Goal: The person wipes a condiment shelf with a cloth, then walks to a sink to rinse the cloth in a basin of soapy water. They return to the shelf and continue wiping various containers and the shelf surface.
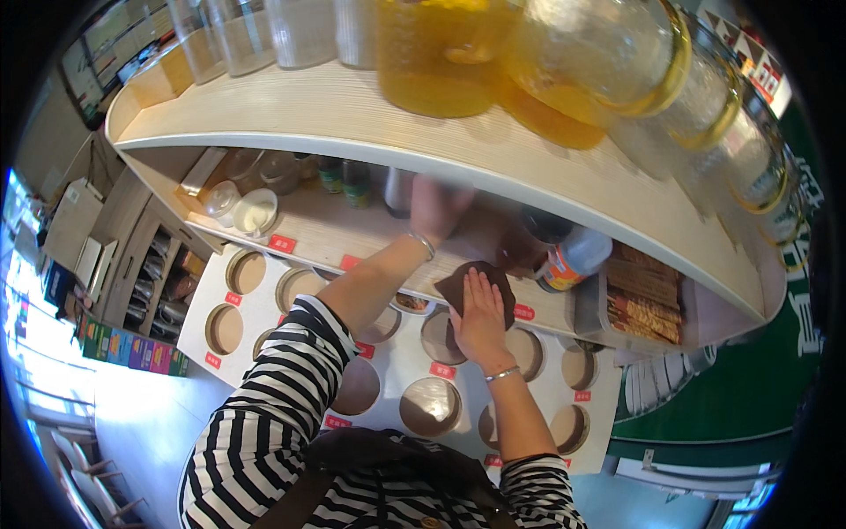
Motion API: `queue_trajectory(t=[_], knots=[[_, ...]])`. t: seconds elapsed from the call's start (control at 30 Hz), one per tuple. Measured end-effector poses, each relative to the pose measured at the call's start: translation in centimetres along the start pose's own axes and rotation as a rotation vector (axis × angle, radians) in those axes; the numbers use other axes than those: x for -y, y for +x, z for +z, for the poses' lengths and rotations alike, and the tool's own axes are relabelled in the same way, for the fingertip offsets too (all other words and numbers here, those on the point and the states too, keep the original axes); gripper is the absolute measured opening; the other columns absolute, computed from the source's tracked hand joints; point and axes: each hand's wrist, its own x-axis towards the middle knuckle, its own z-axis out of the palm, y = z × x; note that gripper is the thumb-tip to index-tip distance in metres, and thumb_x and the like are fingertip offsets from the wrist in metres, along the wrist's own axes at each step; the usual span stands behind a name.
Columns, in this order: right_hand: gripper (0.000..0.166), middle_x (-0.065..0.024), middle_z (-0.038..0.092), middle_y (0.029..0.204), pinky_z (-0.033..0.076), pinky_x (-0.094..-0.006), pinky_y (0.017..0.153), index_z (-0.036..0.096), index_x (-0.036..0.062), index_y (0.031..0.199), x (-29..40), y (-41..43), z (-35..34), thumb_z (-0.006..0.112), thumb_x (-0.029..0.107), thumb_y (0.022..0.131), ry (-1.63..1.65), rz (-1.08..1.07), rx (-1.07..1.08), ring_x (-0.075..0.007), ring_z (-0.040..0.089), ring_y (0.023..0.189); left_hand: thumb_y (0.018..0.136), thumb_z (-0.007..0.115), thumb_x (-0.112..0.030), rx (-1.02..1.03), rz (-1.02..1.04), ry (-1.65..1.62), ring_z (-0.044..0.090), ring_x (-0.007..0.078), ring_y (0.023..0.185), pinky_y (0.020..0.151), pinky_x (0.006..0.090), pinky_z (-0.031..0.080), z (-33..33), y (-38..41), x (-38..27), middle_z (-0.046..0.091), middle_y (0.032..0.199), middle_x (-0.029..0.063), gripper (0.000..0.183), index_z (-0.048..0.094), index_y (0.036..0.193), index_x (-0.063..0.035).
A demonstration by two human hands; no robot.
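Note:
My left hand (pixel 439 206) is inside the open lower shelf and blurred, so its fingers and anything in them are hard to make out. Right beside it stands a bottle or canister (pixel 398 193), partly hidden. With fingers laid flat, my right hand (pixel 481 321) holds a dark brown cloth (pixel 486 274) against the front edge of the wooden shelf (pixel 317 231). To the right of the cloth, a bottle with an orange and blue label (pixel 574 259) leans on the shelf, next to a dark-topped container (pixel 545 226).
Yellow liquid fills glass jars (pixel 443 73) on the upper shelf, beside clear tumblers (pixel 304 33). A white cup (pixel 255 213) and green-labelled bottles (pixel 355 182) stand inside at left. A plastic bin (pixel 595 297) holds packets at right. Below, a white counter (pixel 462 397) has round holes.

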Motion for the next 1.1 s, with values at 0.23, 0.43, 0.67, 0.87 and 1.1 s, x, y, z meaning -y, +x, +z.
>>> queue_trajectory(t=[0.23,0.43,0.67,0.87,1.1], knots=[[0.064,-0.0157,0.03,0.15,0.016,-0.0415,0.115,0.032,-0.0032,0.141,1.4,2.4,-0.3,0.054,0.027,0.089,0.008,-0.239,0.128,-0.0284,0.025,0.14,0.073,0.072,-0.011,-0.314,-0.068,0.138,0.048,0.041,0.104,0.091,0.045,0.041,-4.3,-3.2,0.4,0.05,0.111,0.024,0.055,0.046,0.119,0.0028],[0.065,-0.0168,0.035,0.146,0.016,-0.0413,0.115,0.035,-0.0033,0.139,5.3,6.3,1.8,0.052,0.035,0.09,0.078,-0.389,0.096,-0.0266,0.028,0.139,0.065,0.077,-0.013,-0.21,-0.136,0.166,0.053,0.0402,0.091,0.082,0.047,0.043,-1.1,-1.1,9.0,0.058,0.092,0.0219,0.05,0.052,0.106,0.0],[0.064,-0.019,0.042,0.139,0.02,-0.0448,0.113,0.044,-0.0024,0.133,7.0,10.8,3.7,0.055,0.04,0.087,0.159,-0.404,0.149,-0.0299,0.032,0.135,0.069,0.076,-0.012,-0.152,-0.26,-0.027,0.057,0.0393,0.083,0.074,0.0422,0.047,-3.3,-1.3,7.5,0.058,0.09,0.0226,0.047,0.05,0.107,0.0009],[0.059,-0.0198,0.045,0.136,0.028,-0.0462,0.109,0.048,-0.003,0.128,7.4,14.6,7.4,0.056,0.036,0.085,0.137,-0.315,-0.038,-0.0343,0.039,0.129,0.073,0.074,-0.01,-0.051,-0.537,-0.166,0.06,0.0322,0.083,0.074,0.0377,0.049,-12.1,-2.4,2.7,0.061,0.092,0.0192,0.046,0.048,0.11,0.0011],[0.058,-0.0196,0.04,0.141,0.027,-0.0463,0.109,0.047,-0.0044,0.129,9.1,19.1,9.4,0.053,0.035,0.087,0.052,-0.086,-0.049,-0.0324,0.038,0.13,0.077,0.071,-0.008,-0.055,-0.486,-0.172,0.06,0.0168,0.087,0.077,0.0309,0.049,-20.2,-3.9,2.7,0.063,0.098,0.0092,0.046,0.047,0.115,-0.0019]])
